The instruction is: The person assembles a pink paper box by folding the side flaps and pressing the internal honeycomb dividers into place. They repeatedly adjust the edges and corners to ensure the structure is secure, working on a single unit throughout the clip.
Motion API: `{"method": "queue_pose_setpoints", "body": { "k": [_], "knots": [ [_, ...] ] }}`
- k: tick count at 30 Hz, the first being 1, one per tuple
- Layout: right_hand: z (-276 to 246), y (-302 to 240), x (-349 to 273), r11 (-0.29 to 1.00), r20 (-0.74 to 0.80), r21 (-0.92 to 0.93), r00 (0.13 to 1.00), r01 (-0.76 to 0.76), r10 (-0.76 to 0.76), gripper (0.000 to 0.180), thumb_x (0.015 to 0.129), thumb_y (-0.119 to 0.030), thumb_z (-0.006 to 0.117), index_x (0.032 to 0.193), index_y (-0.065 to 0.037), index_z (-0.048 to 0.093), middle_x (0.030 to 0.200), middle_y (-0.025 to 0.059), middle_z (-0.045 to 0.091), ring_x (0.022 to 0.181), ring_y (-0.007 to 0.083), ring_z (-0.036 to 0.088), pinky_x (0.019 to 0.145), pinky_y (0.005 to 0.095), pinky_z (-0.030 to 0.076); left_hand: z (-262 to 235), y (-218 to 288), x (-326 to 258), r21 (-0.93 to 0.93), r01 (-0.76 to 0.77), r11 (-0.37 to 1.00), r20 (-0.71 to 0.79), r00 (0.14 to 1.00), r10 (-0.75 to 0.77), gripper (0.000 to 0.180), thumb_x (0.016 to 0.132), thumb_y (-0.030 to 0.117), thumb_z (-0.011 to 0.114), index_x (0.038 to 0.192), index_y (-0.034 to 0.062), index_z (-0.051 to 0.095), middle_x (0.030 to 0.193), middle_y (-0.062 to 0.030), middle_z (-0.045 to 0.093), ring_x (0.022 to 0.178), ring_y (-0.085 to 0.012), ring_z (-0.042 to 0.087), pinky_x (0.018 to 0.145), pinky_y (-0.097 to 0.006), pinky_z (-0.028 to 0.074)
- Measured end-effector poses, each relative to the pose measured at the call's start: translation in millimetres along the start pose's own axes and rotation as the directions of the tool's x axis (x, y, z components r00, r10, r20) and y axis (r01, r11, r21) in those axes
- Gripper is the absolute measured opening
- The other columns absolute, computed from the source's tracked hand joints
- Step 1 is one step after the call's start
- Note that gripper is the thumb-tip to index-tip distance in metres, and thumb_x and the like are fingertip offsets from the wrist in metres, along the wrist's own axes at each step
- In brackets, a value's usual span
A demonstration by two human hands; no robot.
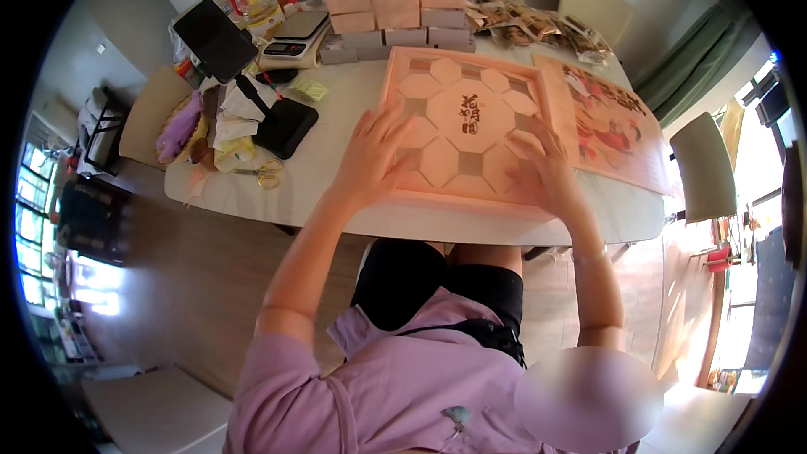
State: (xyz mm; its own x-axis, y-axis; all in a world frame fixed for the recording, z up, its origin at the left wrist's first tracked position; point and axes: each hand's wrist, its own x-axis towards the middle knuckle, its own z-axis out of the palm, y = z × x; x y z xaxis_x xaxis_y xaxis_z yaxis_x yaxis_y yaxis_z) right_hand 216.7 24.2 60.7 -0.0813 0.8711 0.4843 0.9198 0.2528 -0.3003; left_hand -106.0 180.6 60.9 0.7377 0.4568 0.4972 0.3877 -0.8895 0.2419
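Observation:
A large square peach-coloured gift box point(391, 67) lies on the table in front of me. Inside it, pale octagonal pieces surround a bigger central panel point(479, 113) with dark lettering, and small square grey-brown gaps show between them. I cannot tell whether the octagons are separate small boxes or one insert. At the box's left side is my left hand point(372, 160), fingers spread over its edge. My right hand point(546, 170) reaches over the right part, fingers apart and touching or just above the octagons. Neither hand grips anything. Right of the box lies a printed lid point(605, 122) with red figures.
Stacked peach boxes point(393, 0) on grey ones point(403, 37) stand at the back, beside packets point(546, 25). At left are a kitchen scale point(290, 46), a tablet on a black stand point(217, 40), scissors point(267, 173) and a basket point(181, 130). Chairs point(704, 168) surround the white table point(336, 109).

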Motion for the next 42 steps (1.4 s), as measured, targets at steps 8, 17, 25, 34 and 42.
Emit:
{"method": "queue_pose_setpoints", "body": {
  "k": [8,17,25,34,42],
  "knots": [
    [64,4,109,0.837,0.324,-0.399,0.797,-0.374,0.510,0.102,0.088,-0.086,0.045,0.166,-0.021,0.027,0.173,0.0205,0.013,0.159,0.0488,0.006,0.116,0.0799,0.001,77,-75,154,0.345,0.227,0.911,0.220,0.924,-0.314,0.111,0.094,0.078,0.048,0.163,-0.0034,0.021,0.172,-0.0236,0.016,0.160,-0.0376,0.012,0.130,-0.047,0.010],
    [86,4,79,0.849,0.348,-0.414,0.804,-0.330,0.482,0.095,0.094,-0.081,0.043,0.165,-0.019,0.027,0.172,0.0246,0.011,0.157,0.0518,0.012,0.112,0.0839,0.004,91,-72,141,0.403,0.223,0.888,0.363,0.851,-0.379,0.128,0.083,0.084,0.056,0.162,-0.0086,0.017,0.170,-0.0306,0.014,0.160,-0.0447,0.007,0.130,-0.048,0.004],
    [77,-3,83,0.843,0.370,-0.433,0.790,-0.319,0.489,0.092,0.095,-0.077,0.046,0.163,-0.017,0.031,0.171,0.0245,0.015,0.158,0.0478,0.013,0.110,0.0859,0.003,103,-60,128,0.328,0.295,0.897,0.406,0.814,-0.416,0.131,0.086,0.088,0.050,0.161,-0.0129,0.013,0.169,-0.0355,0.008,0.159,-0.0485,0.002,0.129,-0.050,0.005],
    [79,65,99,0.908,0.038,-0.207,0.924,-0.364,0.379,0.092,0.094,-0.072,0.055,0.160,-0.010,0.037,0.169,0.0272,0.022,0.157,0.0439,0.021,0.123,0.0624,0.019,97,-59,141,0.294,0.362,0.885,0.446,0.766,-0.462,0.123,0.084,0.087,0.052,0.167,0.0053,0.012,0.172,-0.0289,0.005,0.160,-0.0444,0.000,0.129,-0.052,0.005],
    [93,62,110,0.773,0.163,-0.452,0.811,-0.444,0.562,0.106,0.091,-0.076,0.056,0.163,-0.005,0.026,0.169,0.0299,0.018,0.157,0.0516,0.014,0.126,0.0591,0.015,99,-66,136,0.330,0.262,0.907,0.409,0.826,-0.387,0.110,0.086,0.084,0.054,0.168,0.0196,0.019,0.173,-0.0241,0.003,0.159,-0.0467,0.004,0.129,-0.052,0.007]
  ]
}}
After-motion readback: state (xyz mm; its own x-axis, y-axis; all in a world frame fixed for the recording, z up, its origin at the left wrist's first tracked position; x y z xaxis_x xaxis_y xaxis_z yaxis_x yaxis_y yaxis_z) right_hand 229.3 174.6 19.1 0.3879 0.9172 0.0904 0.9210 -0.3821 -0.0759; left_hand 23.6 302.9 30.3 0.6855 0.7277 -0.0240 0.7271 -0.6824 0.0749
